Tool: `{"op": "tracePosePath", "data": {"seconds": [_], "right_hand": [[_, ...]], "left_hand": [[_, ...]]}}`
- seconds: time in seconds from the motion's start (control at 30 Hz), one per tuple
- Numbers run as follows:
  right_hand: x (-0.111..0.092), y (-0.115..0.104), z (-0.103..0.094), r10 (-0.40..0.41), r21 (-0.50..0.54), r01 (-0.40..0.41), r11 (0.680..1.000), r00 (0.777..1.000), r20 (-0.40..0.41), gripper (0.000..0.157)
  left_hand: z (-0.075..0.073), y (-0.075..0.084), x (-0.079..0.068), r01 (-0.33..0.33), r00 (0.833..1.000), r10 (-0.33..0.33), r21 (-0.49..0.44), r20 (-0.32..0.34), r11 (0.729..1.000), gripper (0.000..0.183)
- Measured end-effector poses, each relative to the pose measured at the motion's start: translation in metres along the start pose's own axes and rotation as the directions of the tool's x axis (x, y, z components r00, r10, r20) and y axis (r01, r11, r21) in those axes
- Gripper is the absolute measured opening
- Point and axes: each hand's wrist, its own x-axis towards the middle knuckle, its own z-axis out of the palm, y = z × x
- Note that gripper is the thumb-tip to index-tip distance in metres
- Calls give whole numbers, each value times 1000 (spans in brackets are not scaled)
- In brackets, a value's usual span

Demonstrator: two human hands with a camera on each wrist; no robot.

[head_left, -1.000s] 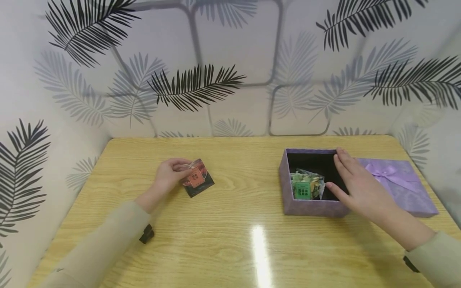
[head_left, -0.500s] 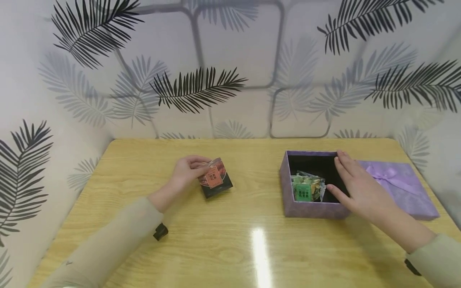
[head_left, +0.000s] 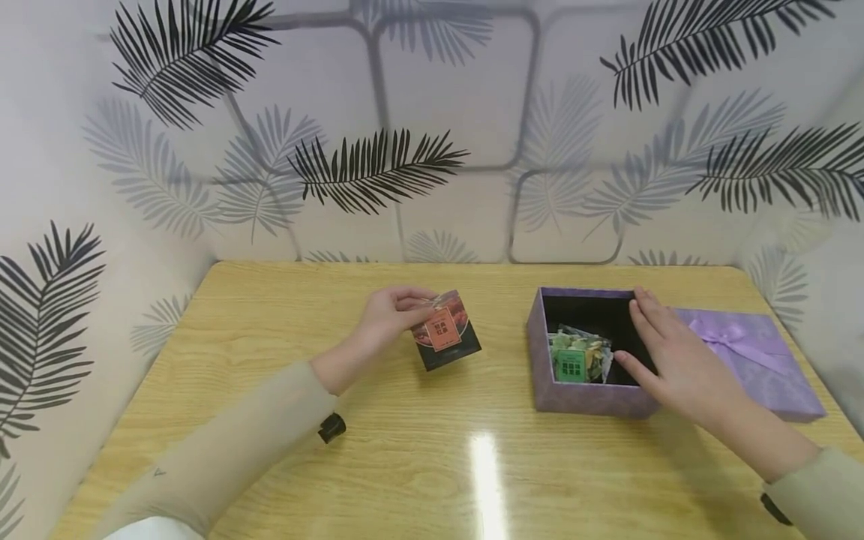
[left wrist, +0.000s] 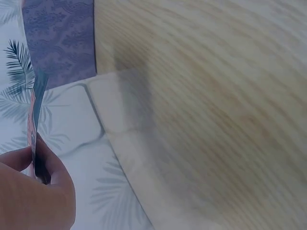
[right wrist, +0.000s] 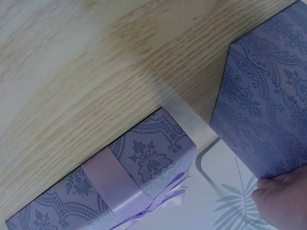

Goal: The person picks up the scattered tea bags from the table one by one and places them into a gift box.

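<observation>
My left hand [head_left: 378, 326] pinches a flat square packet [head_left: 445, 330] by its upper left edge. This packet is black and red with an orange label, and it tilts over the table left of the box. Edge-on in the left wrist view, the packet [left wrist: 38, 103] stands between thumb and fingers. A purple patterned box [head_left: 594, 399] with a black inside stands uncovered at the right. Green-labelled packets [head_left: 574, 361] lie in its left part. My right hand [head_left: 688, 371] rests on the box's right rim, fingers extended and thumb over the inside.
The matching purple lid [head_left: 763, 345] with a ribbon bow [head_left: 725, 335] lies to the right of the box, partly behind my right hand. A wall with leaf prints [head_left: 432, 187] rises behind the wooden table [head_left: 405, 465].
My left hand has carried the black and red packet rightward, closer to the box. My right hand stays on the box rim. The view has tilted slightly upward.
</observation>
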Motion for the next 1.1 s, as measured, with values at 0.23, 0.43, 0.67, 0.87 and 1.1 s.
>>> {"op": "tracePosePath", "data": {"seconds": [0.23, 0.43, 0.67, 0.87, 1.1], "right_hand": [[0, 1, -1, 6, 0, -6, 1000, 1000, 14, 85], [1, 1, -1, 10, -4, -10, 1000, 1000, 23, 86], [1, 0, 2, 6, 3, -6, 1000, 1000, 19, 84], [1, 1, 3, -2, 5, 2, 1000, 1000, 4, 84], [-1, 1, 2, 1, -4, -1, 1000, 1000, 1, 84]], "left_hand": [[25, 17, 8, -17, 999, 17, -5, 27, 1000, 28], [50, 33, 16, -17, 997, 19, -28, 70, 999, 28], [74, 52, 19, -62, 990, 66, -38, 126, 997, 30], [91, 62, 22, -92, 986, 100, -62, 132, 994, 28], [105, 72, 27, -102, 984, 113, -84, 141, 991, 26]]}}
